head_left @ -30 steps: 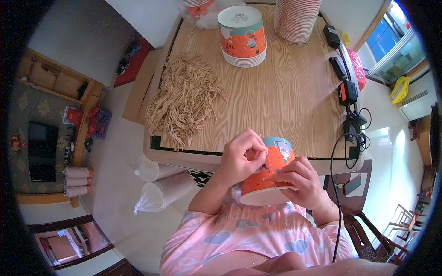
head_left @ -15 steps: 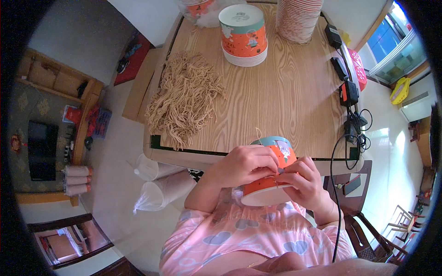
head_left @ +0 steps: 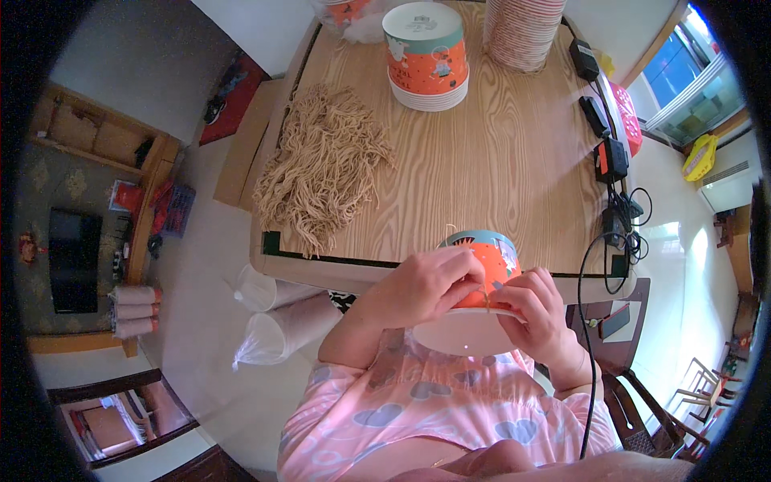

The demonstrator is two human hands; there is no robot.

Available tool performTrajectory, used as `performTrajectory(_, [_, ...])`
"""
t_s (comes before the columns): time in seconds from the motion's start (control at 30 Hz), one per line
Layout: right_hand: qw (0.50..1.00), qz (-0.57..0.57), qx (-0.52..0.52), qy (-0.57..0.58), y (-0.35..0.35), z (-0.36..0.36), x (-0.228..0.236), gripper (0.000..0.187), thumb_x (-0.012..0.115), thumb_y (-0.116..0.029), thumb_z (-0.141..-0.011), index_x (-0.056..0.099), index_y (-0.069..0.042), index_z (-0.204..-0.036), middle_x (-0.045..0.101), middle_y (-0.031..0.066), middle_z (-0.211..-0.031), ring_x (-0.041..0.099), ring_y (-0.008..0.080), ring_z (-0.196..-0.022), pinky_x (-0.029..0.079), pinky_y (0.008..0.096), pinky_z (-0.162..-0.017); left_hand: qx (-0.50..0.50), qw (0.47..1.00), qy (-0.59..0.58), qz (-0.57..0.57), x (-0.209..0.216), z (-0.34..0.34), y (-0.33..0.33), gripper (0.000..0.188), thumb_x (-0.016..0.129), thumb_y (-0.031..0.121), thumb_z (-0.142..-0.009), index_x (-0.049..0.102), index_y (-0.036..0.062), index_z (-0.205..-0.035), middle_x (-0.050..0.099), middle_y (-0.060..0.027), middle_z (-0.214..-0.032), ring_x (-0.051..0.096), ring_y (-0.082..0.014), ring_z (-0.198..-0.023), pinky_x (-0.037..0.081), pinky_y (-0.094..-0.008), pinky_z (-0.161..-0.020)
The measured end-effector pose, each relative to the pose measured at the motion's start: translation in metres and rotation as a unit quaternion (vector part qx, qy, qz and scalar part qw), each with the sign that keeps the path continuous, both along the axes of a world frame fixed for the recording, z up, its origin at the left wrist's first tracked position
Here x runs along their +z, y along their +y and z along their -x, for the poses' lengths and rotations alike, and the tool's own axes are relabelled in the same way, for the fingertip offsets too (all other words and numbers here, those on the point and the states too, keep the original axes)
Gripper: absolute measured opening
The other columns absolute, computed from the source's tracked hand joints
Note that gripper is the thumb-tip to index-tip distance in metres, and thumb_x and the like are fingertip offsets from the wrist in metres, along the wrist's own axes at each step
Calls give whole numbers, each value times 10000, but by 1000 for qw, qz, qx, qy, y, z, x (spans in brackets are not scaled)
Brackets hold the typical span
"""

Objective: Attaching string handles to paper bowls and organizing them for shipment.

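In front of my chest, off the table's near edge, a paper bucket (head_left: pixel 499 259) in orange and teal lies tilted, its white mouth facing me. My left hand (head_left: pixel 434 283) is closed in a pinch at the bucket's side, and a thin tan string (head_left: pixel 450 233) pokes up past its knuckles. More of that string shows at the rim between my hands. With fingers bent over the rim, my right hand (head_left: pixel 536 309) grips the bucket's right side. Both sets of fingertips are partly hidden. A loose heap of tan strings (head_left: pixel 323 165) lies on the table's left.
On the wooden table (head_left: pixel 482 177) stands an upside-down stack of matching buckets (head_left: pixel 427 60), with a tall stack of paper containers (head_left: pixel 524 32) behind to the right. Black adapters (head_left: pixel 610 161) and cables line the right edge. Bagged stacks (head_left: pixel 277 329) lie below left.
The bucket has tipped so its mouth turns more toward me and its rim sits higher. My left fingers have shifted slightly up and left; my right hand stays at the rim.
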State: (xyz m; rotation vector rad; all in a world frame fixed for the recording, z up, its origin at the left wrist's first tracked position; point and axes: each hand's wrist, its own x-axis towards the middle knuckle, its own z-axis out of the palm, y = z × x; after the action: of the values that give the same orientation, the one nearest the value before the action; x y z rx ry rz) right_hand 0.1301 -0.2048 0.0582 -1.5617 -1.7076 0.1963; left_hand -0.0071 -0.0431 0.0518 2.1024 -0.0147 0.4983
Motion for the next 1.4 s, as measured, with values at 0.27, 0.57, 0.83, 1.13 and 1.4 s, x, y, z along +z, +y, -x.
performTrajectory(0.27, [1000,-5,-4,-12,1,-1,-1,333,637,-54,-652,580,-78,-979,516,57,-817,501,238,-727,386,355,-627,-76,992,84,54,5,-3,17,176,667,22,-727,571,43,-873,591,-76,-844,591,-233,-793,474,-319,-694])
performTrajectory(0.57, [1000,-4,-6,-8,1,-1,-3,329,629,-51,-661,596,-87,-987,507,56,-819,496,231,-729,391,345,-636,-99,993,45,40,0,-9,25,112,640,52,-745,570,26,-828,566,-71,-793,574,-197,-731,473,-307,-638])
performTrajectory(0.83, [1000,3,-10,-2,2,-2,0,343,639,-38,-651,608,-81,-989,507,63,-820,496,236,-739,397,347,-645,-77,988,109,83,9,-15,20,129,642,-14,-705,590,35,-812,588,-79,-803,586,-225,-786,474,-320,-685])
performTrajectory(1.13, [1000,8,-11,14,3,-4,-1,296,651,-46,-642,611,-78,-934,520,68,-833,506,246,-750,414,354,-668,-30,997,-9,-69,6,-16,11,144,676,35,-704,583,48,-813,580,-88,-799,573,-269,-779,474,-374,-723])
performTrajectory(1.4, [999,7,-9,36,2,-4,2,282,656,-27,-653,605,-77,-926,537,66,-837,519,251,-740,425,358,-663,26,994,-33,-98,2,-15,8,154,677,44,-705,583,61,-826,567,-85,-803,561,-275,-770,461,-374,-690])
